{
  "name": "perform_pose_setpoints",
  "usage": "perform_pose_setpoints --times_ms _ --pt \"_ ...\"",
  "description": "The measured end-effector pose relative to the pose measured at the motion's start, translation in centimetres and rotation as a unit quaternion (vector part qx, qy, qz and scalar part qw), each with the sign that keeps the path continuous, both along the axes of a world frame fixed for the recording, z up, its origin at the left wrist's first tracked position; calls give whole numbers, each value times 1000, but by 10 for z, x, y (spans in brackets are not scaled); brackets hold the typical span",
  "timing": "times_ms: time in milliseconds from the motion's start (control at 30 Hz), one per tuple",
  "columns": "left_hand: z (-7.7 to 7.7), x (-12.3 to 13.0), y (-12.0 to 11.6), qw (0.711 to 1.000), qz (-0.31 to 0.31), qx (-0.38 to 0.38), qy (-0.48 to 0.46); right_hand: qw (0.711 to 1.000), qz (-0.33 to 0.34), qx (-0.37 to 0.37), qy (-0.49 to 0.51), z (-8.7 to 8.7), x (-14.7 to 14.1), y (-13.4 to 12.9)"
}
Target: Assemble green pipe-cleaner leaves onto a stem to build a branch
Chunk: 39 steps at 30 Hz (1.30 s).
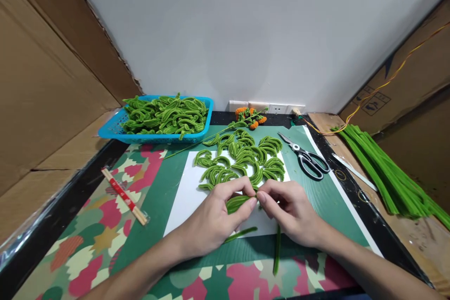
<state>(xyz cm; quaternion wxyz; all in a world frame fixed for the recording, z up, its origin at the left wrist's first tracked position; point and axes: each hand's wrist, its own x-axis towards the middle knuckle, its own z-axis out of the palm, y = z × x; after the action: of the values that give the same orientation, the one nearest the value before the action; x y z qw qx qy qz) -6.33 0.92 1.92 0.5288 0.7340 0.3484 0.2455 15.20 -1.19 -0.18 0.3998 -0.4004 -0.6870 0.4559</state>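
Note:
My left hand (218,215) is closed round a looped bundle of green pipe cleaners (236,203). The fingertips of my right hand (292,211) pinch the same piece where it narrows, touching those of my left. One pipe cleaner strand (277,249) hangs below my right hand, and another short strand (242,233) shows beneath my left. Just beyond both hands, many curved green pipe cleaner pieces (248,157) lie in clusters on a white sheet (183,197). My fingers hide the exact joint between them.
At the back left stands a blue basket (154,138) heaped with green pieces. Orange flowers on a stem (258,123) lie behind the clusters. Scissors (305,157) rest to the right, beside long green pipe cleaners (390,173). Wrapped chopsticks (123,194) lie left. Cardboard flanks both sides.

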Motion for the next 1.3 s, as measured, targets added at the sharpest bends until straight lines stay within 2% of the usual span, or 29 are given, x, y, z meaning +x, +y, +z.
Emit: perform_pose_setpoints --times_ms 33,67,133,200,233,267,300,333,400,433,467,533,567,633,733,833,867,933,1000,1033,1067,1100,1167,1233,1300 --pt "-1 -1 1 993 -5 118 29 996 7 -71 49 1 -3 1" --pt "-2 -2 3 970 -18 237 52 984 20 -143 102 2 -5 2" --pt "-7 -4 6 899 -49 428 83 942 45 -271 191 2 -9 6" --pt "-11 -4 7 839 -61 530 110 904 54 -352 236 1 -10 9" --pt "-13 -4 7 828 -59 545 119 898 51 -365 241 1 -10 10" --pt "-13 -3 7 835 -52 535 122 903 47 -355 236 1 -10 10" --pt "-13 -2 6 858 -39 499 117 918 41 -325 222 1 -8 10" --pt "-11 -1 4 892 -23 438 105 939 33 -282 196 1 -7 9" --pt "-7 1 3 966 2 250 63 977 13 -179 119 3 -3 6" --pt "-4 1 3 990 4 138 33 988 7 -131 76 5 -1 4" --pt "-2 2 3 1000 -3 28 -1 995 4 -89 37 6 1 3" --pt "0 3 5 987 -23 -145 -62 1000 9 -14 -21 8 4 0" --pt "0 4 6 976 -26 -199 -85 999 13 18 -39 8 6 0" --pt "-1 5 6 961 -16 -253 -110 996 18 60 -60 8 8 0" --pt "-3 6 3 959 0 -258 -121 995 21 69 -66 6 8 -1" --pt "-4 6 -2 975 -1 -204 -92 999 5 29 -37 5 4 -2" --pt "-5 5 -3 986 3 -155 -69 1000 -3 -5 -11 4 2 -2" --pt "-9 4 -5 1000 15 20 -19 993 -7 -99 67 2 -4 -1" --pt "-15 4 -5 974 18 227 15 968 5 -198 153 0 -9 2" --pt "-18 4 -6 952 17 304 23 954 12 -236 185 -1 -11 3" --pt "-20 4 -6 936 16 351 25 944 17 -261 204 -2 -12 5" --pt "-21 4 -6 931 20 363 28 940 19 -268 209 -2 -13 6" --pt "-20 6 -6 947 44 317 27 956 8 -231 184 -1 -11 7" --pt "-15 8 -6 976 82 200 16 979 -18 -151 134 1 -6 7" --pt "-9 9 -4 993 103 50 -13 992 -54 -73 92 4 0 6"
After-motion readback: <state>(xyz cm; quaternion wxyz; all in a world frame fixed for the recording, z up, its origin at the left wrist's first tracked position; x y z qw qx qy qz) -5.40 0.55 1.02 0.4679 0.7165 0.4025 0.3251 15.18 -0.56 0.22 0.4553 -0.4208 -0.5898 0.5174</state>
